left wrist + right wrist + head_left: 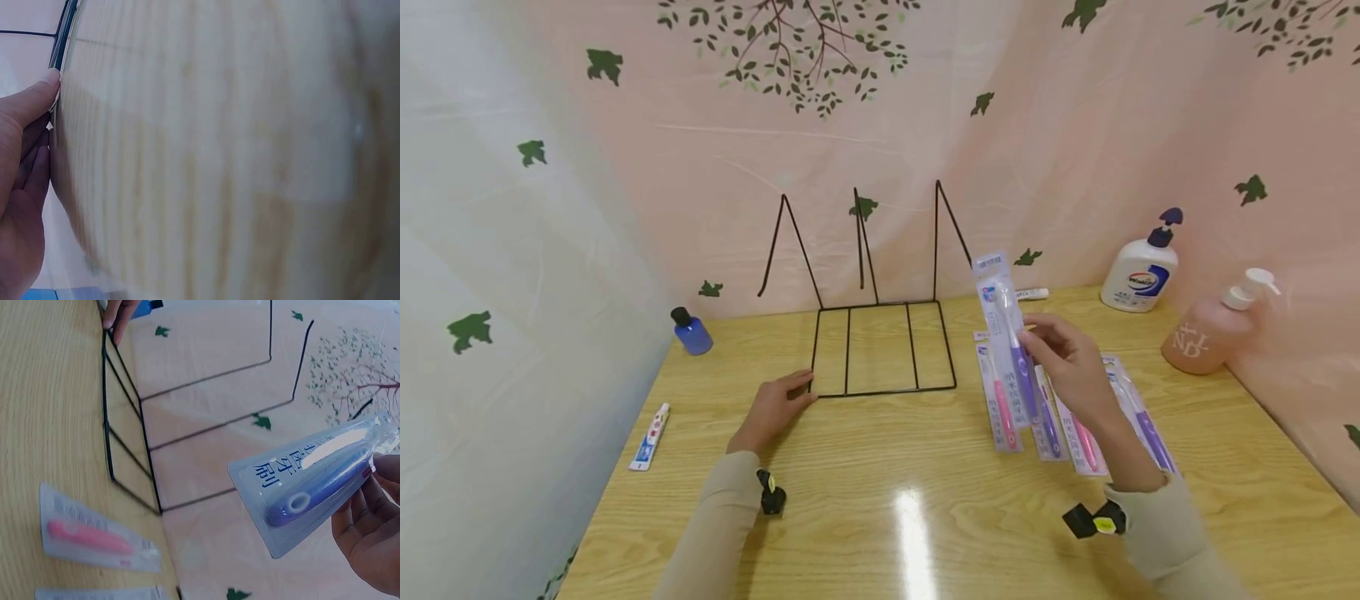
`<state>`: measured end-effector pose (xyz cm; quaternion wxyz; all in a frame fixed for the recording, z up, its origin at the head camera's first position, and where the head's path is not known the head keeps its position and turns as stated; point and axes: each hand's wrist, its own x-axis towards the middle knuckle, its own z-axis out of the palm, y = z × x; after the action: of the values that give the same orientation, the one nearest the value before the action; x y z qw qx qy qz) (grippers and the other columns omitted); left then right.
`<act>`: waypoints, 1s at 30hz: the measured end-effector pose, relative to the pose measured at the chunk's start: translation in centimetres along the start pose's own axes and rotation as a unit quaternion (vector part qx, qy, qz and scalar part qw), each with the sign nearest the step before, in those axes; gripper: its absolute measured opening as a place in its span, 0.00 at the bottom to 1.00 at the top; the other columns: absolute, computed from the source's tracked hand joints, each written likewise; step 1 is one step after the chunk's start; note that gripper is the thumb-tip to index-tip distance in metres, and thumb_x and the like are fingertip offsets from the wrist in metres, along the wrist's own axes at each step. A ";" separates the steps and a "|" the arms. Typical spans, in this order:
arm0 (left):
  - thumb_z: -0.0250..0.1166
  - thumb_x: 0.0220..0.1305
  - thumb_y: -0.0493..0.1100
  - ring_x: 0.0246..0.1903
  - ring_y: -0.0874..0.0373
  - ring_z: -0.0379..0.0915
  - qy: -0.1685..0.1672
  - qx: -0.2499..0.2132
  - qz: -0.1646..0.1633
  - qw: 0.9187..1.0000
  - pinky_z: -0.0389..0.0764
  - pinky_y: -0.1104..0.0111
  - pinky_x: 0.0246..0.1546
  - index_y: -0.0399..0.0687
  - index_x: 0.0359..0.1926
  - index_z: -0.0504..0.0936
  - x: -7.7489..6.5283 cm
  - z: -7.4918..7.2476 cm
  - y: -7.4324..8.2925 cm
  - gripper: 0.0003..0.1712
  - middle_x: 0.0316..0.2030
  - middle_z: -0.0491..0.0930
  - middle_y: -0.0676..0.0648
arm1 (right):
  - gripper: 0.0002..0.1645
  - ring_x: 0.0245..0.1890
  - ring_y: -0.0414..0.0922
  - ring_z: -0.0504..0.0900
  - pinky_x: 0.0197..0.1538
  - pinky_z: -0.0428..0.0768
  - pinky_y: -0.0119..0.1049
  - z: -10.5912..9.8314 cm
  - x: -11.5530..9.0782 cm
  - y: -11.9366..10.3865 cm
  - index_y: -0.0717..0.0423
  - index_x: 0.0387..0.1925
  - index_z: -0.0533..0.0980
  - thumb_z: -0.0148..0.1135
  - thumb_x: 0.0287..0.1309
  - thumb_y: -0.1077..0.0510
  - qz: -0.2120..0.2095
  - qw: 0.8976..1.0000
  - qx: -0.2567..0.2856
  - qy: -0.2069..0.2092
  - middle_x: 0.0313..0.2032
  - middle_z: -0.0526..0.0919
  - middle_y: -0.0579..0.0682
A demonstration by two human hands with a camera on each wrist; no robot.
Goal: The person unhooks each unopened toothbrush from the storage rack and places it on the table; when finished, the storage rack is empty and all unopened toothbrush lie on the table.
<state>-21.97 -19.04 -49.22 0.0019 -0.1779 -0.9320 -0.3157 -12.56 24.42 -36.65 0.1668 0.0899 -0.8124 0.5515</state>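
Observation:
My right hand pinches a packaged toothbrush with a purple handle, raised over the table. In the right wrist view the toothbrush pack is tilted, its wide end away from the fingers. Below it lies a row of several packaged toothbrushes, among them a pink one and a purple one. A black wire rack stands behind on the table with its prongs up. My left hand holds the rack's front left corner between thumb and fingers; the left wrist view shows the thumb against the wire.
A blue bottle and a toothpaste tube are at the left. At the back right stand a white pump bottle and a pink pump bottle. A white tube lies by the printed curtain.

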 end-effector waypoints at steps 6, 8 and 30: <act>0.65 0.64 0.45 0.64 0.43 0.66 0.003 -0.006 0.000 1.000 0.69 0.49 0.63 0.41 0.63 0.74 -0.1 -0.2 0.3 0.28 0.63 0.72 0.42 | 0.20 0.33 0.35 0.76 0.37 0.80 0.21 -3.4 -0.9 2.0 0.55 0.57 0.73 0.54 0.68 0.51 0.042 0.998 -0.044 0.027 0.34 0.78 0.38; 0.64 0.64 0.46 0.64 0.43 0.66 0.002 -0.007 -0.004 1.000 0.69 0.49 0.63 0.41 0.63 0.74 -0.1 -0.2 0.3 0.28 0.63 0.72 0.42 | 0.21 0.33 0.35 0.76 0.37 0.79 0.20 -4.8 -1.1 3.1 0.55 0.58 0.73 0.53 0.69 0.50 0.055 0.996 -0.066 0.035 0.35 0.78 0.37; 0.65 0.63 0.46 0.62 0.41 0.67 0.017 0.006 0.020 1.000 0.70 0.48 0.61 0.40 0.61 0.76 -0.1 0.1 0.1 0.27 0.61 0.73 0.41 | 0.34 0.37 0.49 0.76 0.29 0.74 0.27 -17.9 -5.5 15.2 0.71 0.59 0.67 0.46 0.71 0.44 0.239 0.936 -0.254 -0.054 0.51 0.71 0.75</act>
<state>-21.82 -18.95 -49.22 0.0251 -0.1910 -0.9302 -0.3126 -9.37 46.48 -45.91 0.0033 -0.1233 -0.9307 0.3445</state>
